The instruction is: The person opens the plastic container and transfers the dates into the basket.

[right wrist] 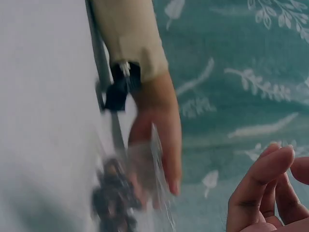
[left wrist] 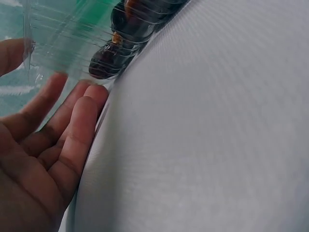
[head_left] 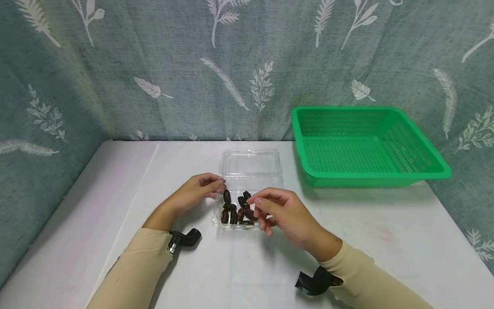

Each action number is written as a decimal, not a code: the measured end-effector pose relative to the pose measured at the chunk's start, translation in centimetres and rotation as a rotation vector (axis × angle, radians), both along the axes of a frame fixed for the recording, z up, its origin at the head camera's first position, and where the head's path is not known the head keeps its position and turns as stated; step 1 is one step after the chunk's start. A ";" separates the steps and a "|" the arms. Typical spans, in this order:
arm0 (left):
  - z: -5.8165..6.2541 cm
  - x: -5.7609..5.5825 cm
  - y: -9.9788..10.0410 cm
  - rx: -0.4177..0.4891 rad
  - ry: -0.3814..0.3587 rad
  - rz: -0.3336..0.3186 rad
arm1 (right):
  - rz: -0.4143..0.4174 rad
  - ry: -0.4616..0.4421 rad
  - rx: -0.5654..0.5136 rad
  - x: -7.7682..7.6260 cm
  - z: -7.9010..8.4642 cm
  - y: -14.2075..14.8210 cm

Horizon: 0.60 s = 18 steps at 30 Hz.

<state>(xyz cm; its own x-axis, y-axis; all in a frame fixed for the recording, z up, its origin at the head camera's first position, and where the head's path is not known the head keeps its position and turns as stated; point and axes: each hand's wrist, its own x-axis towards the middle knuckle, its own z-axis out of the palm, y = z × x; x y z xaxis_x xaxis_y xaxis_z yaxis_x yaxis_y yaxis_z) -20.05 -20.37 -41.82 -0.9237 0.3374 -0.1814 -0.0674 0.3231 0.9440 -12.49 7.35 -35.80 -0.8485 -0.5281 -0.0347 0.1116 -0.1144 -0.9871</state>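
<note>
An open clear plastic clamshell box lies on the table, its lid folded back toward the wall. Several dark brown dates lie in its near half. At the box's left side, my left hand holds the edge near the hinge; in the left wrist view, the thumb meets the clear wall and the fingertips lie along its side. My right hand hovers over the right part of the box, thumb and index finger close together above the dates. No date shows between those fingers in the right wrist view.
A green plastic basket with perforated sides stands at the back right of the white-covered table. Behind it hangs a grey-green curtain with white leaf prints. Black wrist devices are strapped over both sleeves.
</note>
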 end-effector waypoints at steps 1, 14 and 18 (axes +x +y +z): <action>-0.1 0.0 0.0 -0.004 0.003 -0.002 | -0.014 0.013 0.011 -0.2 0.0 0.2; -0.4 0.1 -0.3 0.011 0.019 -0.020 | -0.009 0.292 0.356 -3.8 -0.8 0.5; -0.4 0.0 -0.4 0.012 0.017 -0.030 | 0.064 0.461 0.491 -5.3 -1.2 -0.1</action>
<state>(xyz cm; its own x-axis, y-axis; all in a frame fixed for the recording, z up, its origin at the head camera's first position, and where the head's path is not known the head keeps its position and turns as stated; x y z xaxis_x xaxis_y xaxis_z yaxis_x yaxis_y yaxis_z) -20.04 -20.79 -42.27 -0.9162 0.3669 -0.1614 -0.0417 0.3134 0.9487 -17.83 7.21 -36.95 -0.8019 -0.5928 0.0741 -0.3414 0.3529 -0.8712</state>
